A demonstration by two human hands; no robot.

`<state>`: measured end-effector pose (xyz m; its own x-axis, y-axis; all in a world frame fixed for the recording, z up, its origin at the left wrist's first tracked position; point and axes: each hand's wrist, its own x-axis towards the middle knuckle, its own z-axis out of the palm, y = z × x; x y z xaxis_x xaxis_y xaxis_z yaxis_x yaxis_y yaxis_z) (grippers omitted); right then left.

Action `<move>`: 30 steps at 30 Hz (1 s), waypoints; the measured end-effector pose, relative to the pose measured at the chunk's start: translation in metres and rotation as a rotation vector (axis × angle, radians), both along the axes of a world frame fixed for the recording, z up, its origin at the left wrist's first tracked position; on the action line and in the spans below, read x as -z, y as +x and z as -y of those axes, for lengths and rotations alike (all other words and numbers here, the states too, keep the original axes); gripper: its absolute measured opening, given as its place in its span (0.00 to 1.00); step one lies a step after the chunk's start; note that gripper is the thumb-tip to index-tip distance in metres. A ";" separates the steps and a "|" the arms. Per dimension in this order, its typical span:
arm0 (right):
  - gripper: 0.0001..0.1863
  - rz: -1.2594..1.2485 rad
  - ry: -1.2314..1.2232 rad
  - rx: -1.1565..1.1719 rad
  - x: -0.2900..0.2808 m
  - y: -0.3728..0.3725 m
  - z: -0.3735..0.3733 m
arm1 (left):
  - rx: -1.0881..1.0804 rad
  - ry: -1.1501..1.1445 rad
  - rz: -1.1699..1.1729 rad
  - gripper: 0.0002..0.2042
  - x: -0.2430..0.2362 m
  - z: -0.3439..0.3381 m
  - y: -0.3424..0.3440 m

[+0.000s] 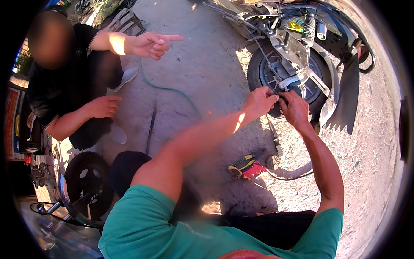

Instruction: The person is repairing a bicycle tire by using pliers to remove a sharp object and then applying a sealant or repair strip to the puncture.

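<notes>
Both my hands meet at the lower edge of the wheel (258,71) of a motor scooter, close to its hub. My left hand (262,102) reaches in with thumb and fingers pinched together. Against it, my right hand (295,108) has its fingers curled near the end of a metal brake arm (295,80). Whatever small part sits between the fingertips is hidden. A rod with a spring (276,72) runs down toward the hands. Above the wheel are a coil shock absorber (309,30) and a dark mudguard (348,97).
On the ground below my hands lie yellow-and-black pliers (242,165), a red-handled tool (255,169), a round toothed part (272,162) and a black cable (291,178). A person (73,82) crouches at left, one hand pointing. A green hose (166,88) crosses the ground. Another wheel (75,177) stands lower left.
</notes>
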<state>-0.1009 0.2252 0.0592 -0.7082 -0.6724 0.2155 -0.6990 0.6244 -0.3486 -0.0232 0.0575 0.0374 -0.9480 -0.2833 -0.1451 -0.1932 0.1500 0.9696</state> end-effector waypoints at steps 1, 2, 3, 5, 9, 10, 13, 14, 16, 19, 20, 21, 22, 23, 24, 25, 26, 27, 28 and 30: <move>0.11 -0.009 -0.012 -0.003 0.000 0.003 0.002 | -0.027 0.187 0.109 0.11 -0.004 0.003 0.001; 0.11 -0.017 -0.032 -0.011 0.004 0.002 0.004 | -0.063 0.333 0.151 0.10 -0.003 0.006 0.000; 0.11 -0.023 -0.052 -0.022 0.007 0.003 0.006 | -0.094 0.422 0.167 0.09 0.012 0.004 -0.004; 0.11 -0.027 -0.069 -0.006 0.009 0.000 0.001 | -0.071 0.459 0.209 0.09 0.011 0.000 -0.009; 0.11 -0.046 -0.106 -0.018 0.011 0.003 0.004 | -0.092 0.544 0.290 0.08 0.010 0.001 -0.011; 0.10 -0.045 -0.101 -0.015 0.008 0.005 0.002 | -0.094 0.581 0.291 0.08 0.010 0.002 -0.012; 0.10 -0.062 -0.100 -0.037 0.009 0.003 0.004 | -0.081 0.603 0.281 0.08 0.012 0.005 -0.015; 0.09 -0.053 -0.103 -0.043 0.008 0.003 0.004 | -0.068 0.553 0.265 0.08 0.013 0.007 -0.017; 0.09 -0.053 -0.095 -0.045 0.006 0.004 0.005 | -0.031 0.462 0.242 0.08 0.016 0.010 -0.020; 0.09 -0.071 -0.097 -0.056 0.005 0.004 0.005 | 0.036 0.126 0.125 0.09 0.017 0.012 -0.020; 0.09 -0.082 -0.098 -0.058 0.005 0.003 0.004 | 0.053 -0.125 0.021 0.09 0.014 0.009 -0.018; 0.09 -0.076 -0.089 -0.054 0.004 0.002 0.003 | 0.069 -0.376 -0.084 0.08 0.012 0.006 -0.015; 0.09 -0.068 -0.081 -0.052 0.004 0.002 0.003 | 0.114 -0.455 -0.067 0.09 -0.002 0.003 -0.010; 0.09 -0.059 -0.074 -0.050 0.004 0.002 0.003 | 0.114 -0.524 -0.119 0.09 0.001 0.000 -0.008; 0.09 -0.050 -0.071 -0.041 0.005 0.002 0.003 | 0.114 -0.593 -0.172 0.09 0.007 -0.003 -0.008; 0.09 -0.042 -0.071 -0.032 0.006 0.003 0.004 | 0.114 -0.664 -0.226 0.09 0.008 -0.003 -0.006; 0.09 -0.035 -0.070 -0.024 0.007 0.003 0.005 | 0.110 -0.675 -0.266 0.11 0.009 -0.001 -0.005; 0.09 -0.044 -0.084 -0.030 0.008 0.003 0.004 | 0.074 -0.554 -0.210 0.11 0.011 -0.001 -0.005; 0.09 -0.053 -0.101 -0.034 0.009 0.002 0.004 | 0.041 -0.435 -0.154 0.10 0.006 0.001 -0.003; 0.09 -0.064 -0.112 -0.029 0.009 0.001 0.002 | 0.003 -0.271 -0.068 0.10 0.005 0.003 -0.005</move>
<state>-0.0994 0.2228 0.0499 -0.6708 -0.6616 0.3352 -0.7396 0.5629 -0.3691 -0.0281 0.0546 0.0320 -0.9539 -0.3001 -0.0006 -0.1284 0.4061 0.9048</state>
